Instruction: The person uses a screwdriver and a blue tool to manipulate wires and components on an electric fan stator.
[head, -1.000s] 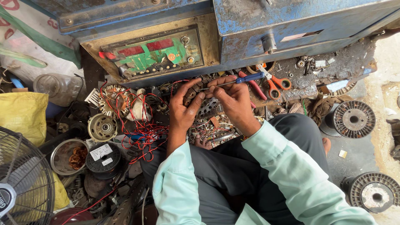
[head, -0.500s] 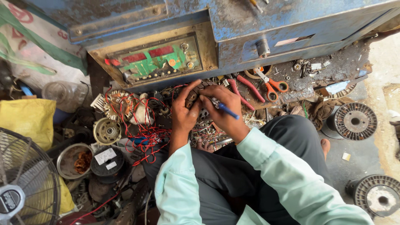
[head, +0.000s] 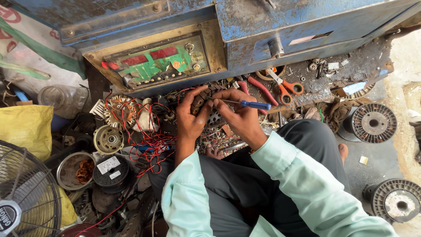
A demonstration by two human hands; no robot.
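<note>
The fingers (head: 221,94) of the right hand (head: 241,118) are clenched on a screwdriver (head: 245,104) with a blue handle and a thin metal shaft. The fingers (head: 193,94) of the left hand (head: 189,123) are clamped around a wound stator core (head: 202,103), thumb on the near side and the other fingers curled over the far edge.

Position of the parts:
- The stator core sits between both hands, directly in front of the person, just below the blue machine housing (head: 307,26) and beside the green control panel (head: 158,66).
- The screwdriver lies almost level across the view. Its long axis runs left to right: handle toward the person's right, tip toward the left.
- The tip points into the core and meets it where the two hands come together. The exact contact point is hidden by the fingers.
- The left hand is the nearer one to the core and carries it; the right hand reaches it only through the tool.

Surroundings: red wires (head: 147,131) trail from the core toward the left. Orange-handled scissors (head: 287,87) and red-handled pliers (head: 263,90) lie on the cluttered worktop (head: 351,70), just beyond the right hand. Empty wire spools (head: 372,123) rest on the floor at right.
</note>
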